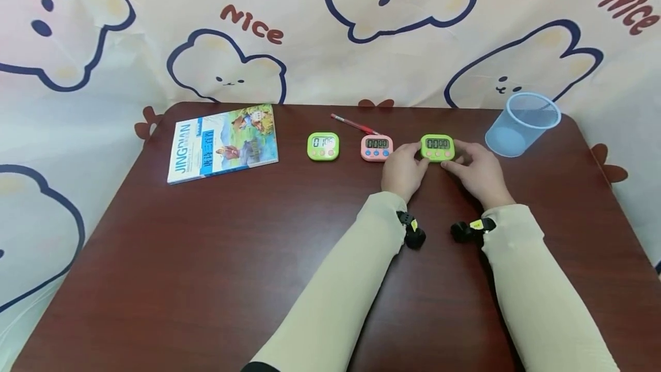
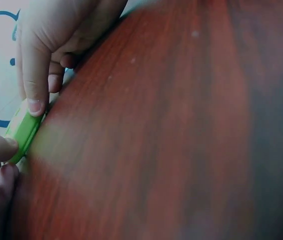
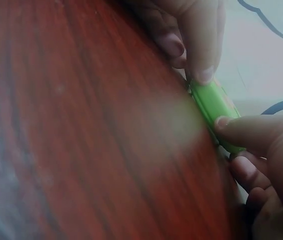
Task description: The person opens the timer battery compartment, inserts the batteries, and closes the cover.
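Looks like somebody's home setup rather than any lab or office. A soft cartoon cloth (image 1: 330,33) printed with chubby bears and the word "Nice" is hanging as a backdrop and draping round the edges, hiding the rest of the room. A dark reddish wood-grain surface (image 1: 206,257) is sitting in front of it, carrying everyday bits: an illustrated book (image 1: 223,142), a red pen (image 1: 354,124), a clear blue plastic cup (image 1: 521,124) and small kitchen-style timers (image 1: 376,148) in candy colours. Nothing industrial is showing anywhere.
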Demonstrator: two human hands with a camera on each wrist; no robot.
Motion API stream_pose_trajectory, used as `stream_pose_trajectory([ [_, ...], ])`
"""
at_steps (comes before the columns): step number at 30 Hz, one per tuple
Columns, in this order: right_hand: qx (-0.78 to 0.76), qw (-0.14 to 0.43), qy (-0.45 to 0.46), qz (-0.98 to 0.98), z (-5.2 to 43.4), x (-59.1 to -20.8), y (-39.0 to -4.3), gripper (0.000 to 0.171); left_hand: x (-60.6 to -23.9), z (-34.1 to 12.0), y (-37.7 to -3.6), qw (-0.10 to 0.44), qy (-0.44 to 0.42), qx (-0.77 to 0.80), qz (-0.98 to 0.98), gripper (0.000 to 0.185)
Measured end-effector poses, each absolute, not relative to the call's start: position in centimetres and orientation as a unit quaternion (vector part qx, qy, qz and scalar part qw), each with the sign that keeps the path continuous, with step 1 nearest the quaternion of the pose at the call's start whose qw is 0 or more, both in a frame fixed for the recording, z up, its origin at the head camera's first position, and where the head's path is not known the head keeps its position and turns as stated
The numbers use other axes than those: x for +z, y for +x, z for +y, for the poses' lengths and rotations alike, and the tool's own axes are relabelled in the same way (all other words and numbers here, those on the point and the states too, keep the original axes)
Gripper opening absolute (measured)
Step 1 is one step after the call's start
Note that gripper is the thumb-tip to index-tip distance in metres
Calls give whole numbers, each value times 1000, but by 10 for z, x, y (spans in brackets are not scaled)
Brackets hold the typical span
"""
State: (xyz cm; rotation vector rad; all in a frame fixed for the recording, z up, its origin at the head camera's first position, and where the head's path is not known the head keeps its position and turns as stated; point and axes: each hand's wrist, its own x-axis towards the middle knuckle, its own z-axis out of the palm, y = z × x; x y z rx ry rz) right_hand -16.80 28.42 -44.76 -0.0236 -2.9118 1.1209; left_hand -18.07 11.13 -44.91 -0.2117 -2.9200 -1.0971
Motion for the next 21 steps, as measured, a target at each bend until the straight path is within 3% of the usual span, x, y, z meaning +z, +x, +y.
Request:
stream_pose_trajectory([
  [13, 360, 6, -4, -933, 274, -450, -169, 64, -453, 108, -177, 11, -76, -311, -947, 47],
  [21, 400, 30, -51, -915, 273, -448, -158, 69, -458, 88, -170, 14, -111, -467, -877, 45],
])
